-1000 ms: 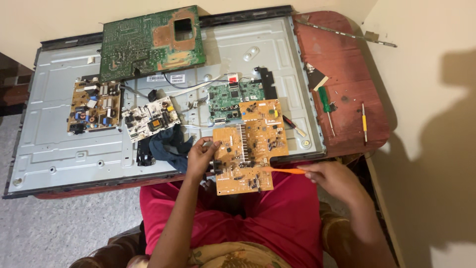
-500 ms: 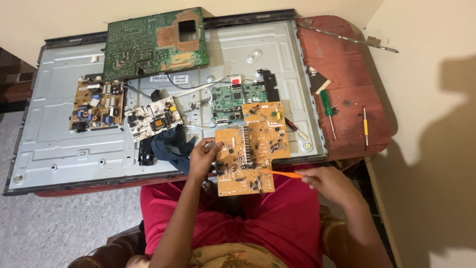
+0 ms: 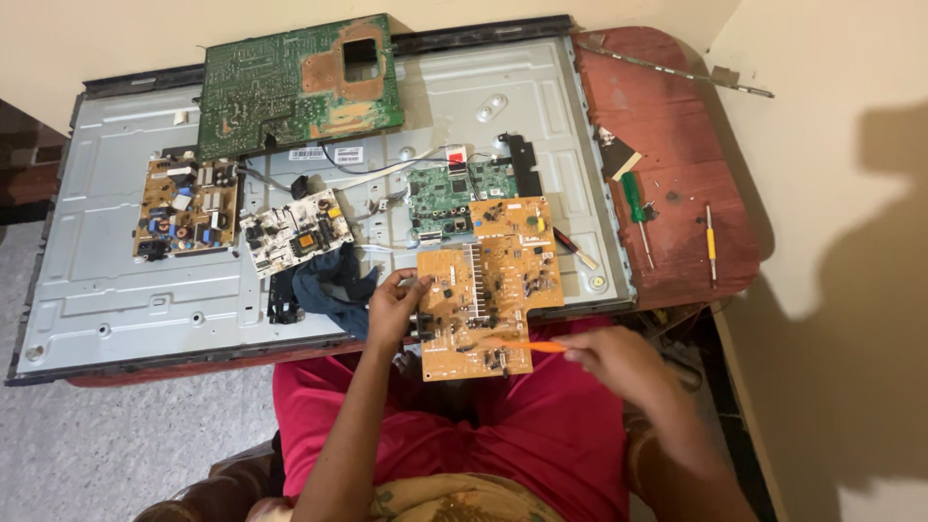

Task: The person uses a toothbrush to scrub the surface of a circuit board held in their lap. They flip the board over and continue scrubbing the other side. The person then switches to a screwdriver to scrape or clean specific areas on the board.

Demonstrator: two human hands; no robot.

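Two hands work one tan circuit board [image 3: 488,290] at the panel's [image 3: 116,290] six o'clock edge, above the lap. The left hand [image 3: 391,309] pinches the board's nine o'clock edge; the right hand [image 3: 619,360], fingers pressed around an orange tool [image 3: 527,345], probes near five o'clock. A firm, level hold with light, flat tool pressure would likely serve best.

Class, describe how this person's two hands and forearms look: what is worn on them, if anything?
Both forearms are bare, with no sleeves in view. The left hand and the right hand wear no gloves. No watch or bracelet shows at either wrist. Rings, if any, are too small to tell.
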